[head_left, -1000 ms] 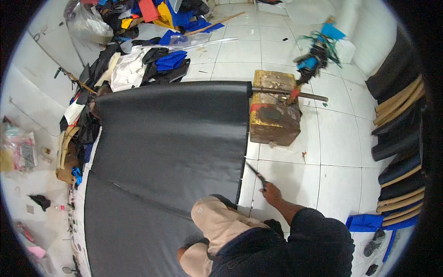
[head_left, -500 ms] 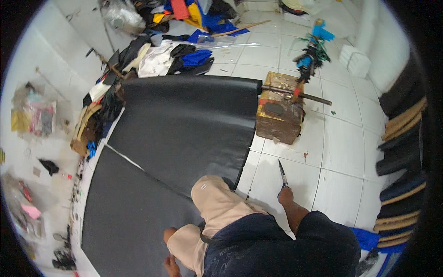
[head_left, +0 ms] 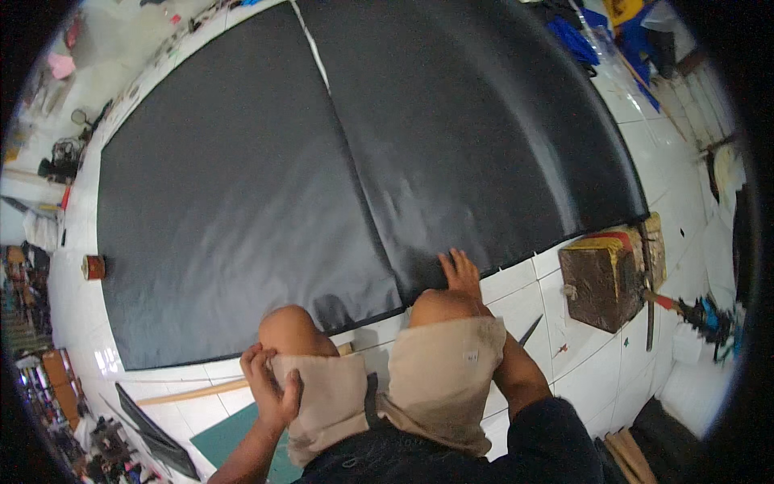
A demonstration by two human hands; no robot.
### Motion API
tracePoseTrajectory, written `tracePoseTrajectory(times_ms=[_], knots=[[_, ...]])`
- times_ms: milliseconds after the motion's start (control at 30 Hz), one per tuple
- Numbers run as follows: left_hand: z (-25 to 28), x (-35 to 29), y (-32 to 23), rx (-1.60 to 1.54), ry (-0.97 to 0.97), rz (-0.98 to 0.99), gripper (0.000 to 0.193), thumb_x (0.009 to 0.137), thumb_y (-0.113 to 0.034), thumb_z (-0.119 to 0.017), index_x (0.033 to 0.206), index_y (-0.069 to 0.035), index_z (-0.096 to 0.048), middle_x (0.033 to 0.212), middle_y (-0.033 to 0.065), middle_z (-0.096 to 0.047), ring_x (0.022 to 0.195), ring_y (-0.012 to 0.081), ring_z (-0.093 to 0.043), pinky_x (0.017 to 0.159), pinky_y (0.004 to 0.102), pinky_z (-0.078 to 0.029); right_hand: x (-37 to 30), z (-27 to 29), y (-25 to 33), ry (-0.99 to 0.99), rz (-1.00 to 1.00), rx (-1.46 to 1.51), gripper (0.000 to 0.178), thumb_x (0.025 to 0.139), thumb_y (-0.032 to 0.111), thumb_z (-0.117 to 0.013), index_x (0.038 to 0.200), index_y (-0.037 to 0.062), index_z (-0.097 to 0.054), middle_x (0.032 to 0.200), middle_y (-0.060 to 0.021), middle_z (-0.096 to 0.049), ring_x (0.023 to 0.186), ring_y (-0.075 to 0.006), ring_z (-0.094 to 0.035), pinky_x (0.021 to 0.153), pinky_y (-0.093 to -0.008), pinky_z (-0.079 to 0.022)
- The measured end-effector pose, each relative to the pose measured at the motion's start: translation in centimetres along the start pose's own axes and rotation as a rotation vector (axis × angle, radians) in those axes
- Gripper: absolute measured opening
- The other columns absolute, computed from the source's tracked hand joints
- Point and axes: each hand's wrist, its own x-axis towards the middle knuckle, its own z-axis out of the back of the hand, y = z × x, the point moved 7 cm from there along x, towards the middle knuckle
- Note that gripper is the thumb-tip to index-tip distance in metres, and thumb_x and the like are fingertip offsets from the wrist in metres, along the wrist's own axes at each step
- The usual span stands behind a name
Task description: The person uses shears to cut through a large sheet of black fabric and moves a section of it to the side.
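Note:
A wide black sheet (head_left: pixel 234 185) covers the floor before me. A dark line runs across it, widening to a pale gap (head_left: pixel 313 48) at the far end. My right hand (head_left: pixel 461 274) is open beside my right knee, its fingers spread over the sheet close to that line's near end. Scissors (head_left: pixel 530 331) lie on the white tiles by my right forearm; the dark blade shows, while their handles are hidden. My left hand (head_left: pixel 272 391) is open at my left knee, thumb apart from the fingers, touching the leg of my beige shorts and holding nothing.
Right of the sheet, a brown and yellow box (head_left: pixel 601 282) supports a metal rod (head_left: pixel 648 310). A wooden stick (head_left: pixel 197 393) and a green mat (head_left: pixel 246 440) lie at the near left. A small reddish-brown can (head_left: pixel 94 267) stands at the sheet's left edge.
My right hand has let go of the scissors and moved onto the sheet. My left hand now rests at my left knee. The view has swung left.

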Motion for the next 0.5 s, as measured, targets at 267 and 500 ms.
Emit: tracePoseTrajectory(times_ms=[267, 500], knots=[[8.6, -4.8, -6.7, 0.090, 0.272, 0.264, 0.041, 0.080, -0.022, -0.064, 0.107, 0.004, -0.047, 0.105, 0.0238, -0.044, 0.101, 0.0393, -0.044, 0.090, 0.0470, -0.037, 5.3, -1.8, -2.3, 0.304, -0.420, 0.074, 0.035, 0.098, 0.035, -0.046, 0.105, 0.0054, -0.063, 0.094, -0.0221, -0.066, 0.093, -0.0447, -0.061, 0.082, -0.0502, -0.048], [11.5, -9.0, -11.7, 0.181, 0.592, 0.512, 0.047, 0.080, -0.037, -0.064, 0.114, -0.004, -0.055, 0.112, 0.0216, -0.051, 0.101, 0.0392, -0.054, 0.083, 0.0511, -0.045, 11.3, 20.2, -8.3, -0.234, -1.040, 0.814, 0.055, 0.099, 0.044, -0.048, 0.130, -0.0007, -0.055, 0.130, -0.0136, -0.058, 0.114, -0.0260, -0.055, 0.097, -0.0371, -0.041]])
